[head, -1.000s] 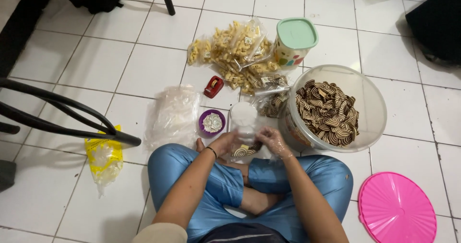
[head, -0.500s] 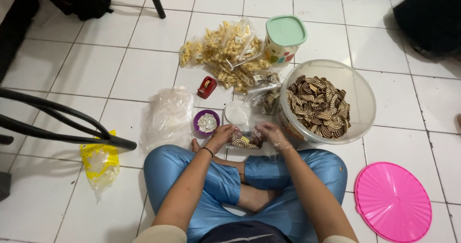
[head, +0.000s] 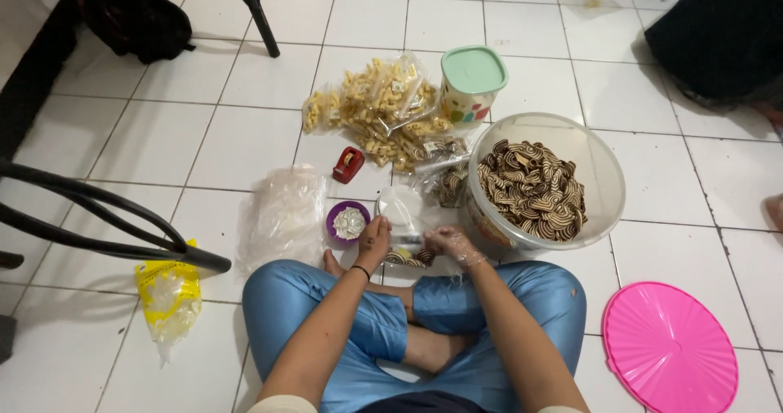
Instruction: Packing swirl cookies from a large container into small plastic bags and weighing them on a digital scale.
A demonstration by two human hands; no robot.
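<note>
Low in the middle of the frame, the left hand [head: 374, 240] and the right hand [head: 449, 242], which wears a thin clear glove, meet over a small clear bag [head: 405, 254] with a few striped cookies in it. The left fingers pinch the bag's left edge; the right fingers close on its right side. The bag sits just in front of the crossed legs, between the purple cup [head: 348, 222] and the big clear tub [head: 545, 186] of striped cookies at centre right.

Against the picture half a second back, the hands sit a little closer together and lower on the bag, so it looks as if the work has gone from filling towards closing the bag's mouth, though the mouth itself is too small to judge. The view has also tipped: the pink lid [head: 669, 349] now lies fully in the lower right.

The red tape dispenser [head: 347, 164] and the heap of filled bags [head: 382, 113] lie untouched above.
</note>
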